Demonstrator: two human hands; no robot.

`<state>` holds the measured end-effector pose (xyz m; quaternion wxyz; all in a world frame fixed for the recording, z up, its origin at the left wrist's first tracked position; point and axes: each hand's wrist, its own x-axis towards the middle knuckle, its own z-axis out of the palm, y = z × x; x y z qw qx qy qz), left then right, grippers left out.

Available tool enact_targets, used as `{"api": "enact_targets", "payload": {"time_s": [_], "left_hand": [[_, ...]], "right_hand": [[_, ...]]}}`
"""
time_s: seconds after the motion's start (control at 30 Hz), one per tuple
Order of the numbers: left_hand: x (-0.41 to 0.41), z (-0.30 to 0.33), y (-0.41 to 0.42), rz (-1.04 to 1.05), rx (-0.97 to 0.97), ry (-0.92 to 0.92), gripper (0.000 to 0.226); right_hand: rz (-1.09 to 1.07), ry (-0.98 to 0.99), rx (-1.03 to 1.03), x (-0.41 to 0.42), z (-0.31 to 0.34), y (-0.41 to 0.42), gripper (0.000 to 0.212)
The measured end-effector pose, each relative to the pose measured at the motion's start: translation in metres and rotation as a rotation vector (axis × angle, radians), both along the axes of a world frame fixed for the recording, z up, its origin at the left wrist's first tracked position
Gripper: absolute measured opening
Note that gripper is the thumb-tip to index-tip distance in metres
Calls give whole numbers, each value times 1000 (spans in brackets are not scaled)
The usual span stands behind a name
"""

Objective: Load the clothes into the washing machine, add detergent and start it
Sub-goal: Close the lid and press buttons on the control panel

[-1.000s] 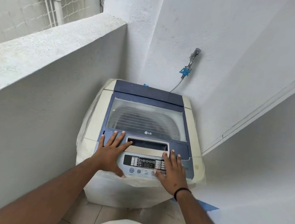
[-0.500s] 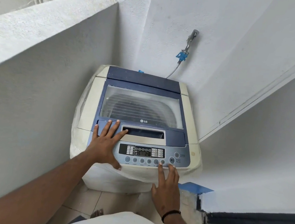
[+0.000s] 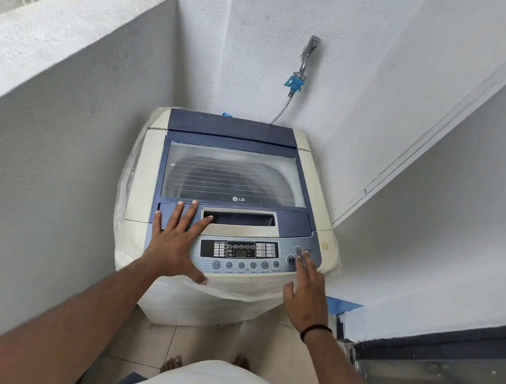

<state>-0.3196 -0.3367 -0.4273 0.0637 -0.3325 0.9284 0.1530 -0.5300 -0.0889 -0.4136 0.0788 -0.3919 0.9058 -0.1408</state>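
Note:
A cream and blue top-loading washing machine (image 3: 317,179) stands in the corner with its see-through lid (image 3: 235,175) down. The inside of the drum shows dimly through the lid, and no clothes or detergent are in view. My left hand (image 3: 177,240) lies flat with spread fingers on the lid's front edge and the left end of the control panel (image 3: 240,252). My right hand (image 3: 304,291) reaches to the panel's right end, its straight fingertips touching the round buttons (image 3: 296,255) there.
A grey parapet wall (image 3: 69,114) hems the machine in on the left. White walls stand behind and to the right. A tap with a blue hose fitting (image 3: 295,82) is on the back wall. A dark ledge (image 3: 431,339) juts out at lower right. Tiled floor lies below.
My right hand slid from the middle of the control panel toward its right end, onto the round buttons. My left hand stayed flat on the lid's front edge.

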Motion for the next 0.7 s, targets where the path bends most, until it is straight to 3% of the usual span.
{"api": "enact_targets", "payload": {"time_s": [0.1, 0.5, 0.7], "left_hand": [[0, 2, 1, -4, -1, -10, 147], [-1, 4, 0, -14, -14, -49, 145], [-1, 5, -1, -20, -16, -44, 145]], "right_hand": [[50, -84, 50, -6, -1, 5, 72], [47, -22, 312, -26, 2, -1, 85], [81, -158, 361, -44, 14, -7, 82]]}}
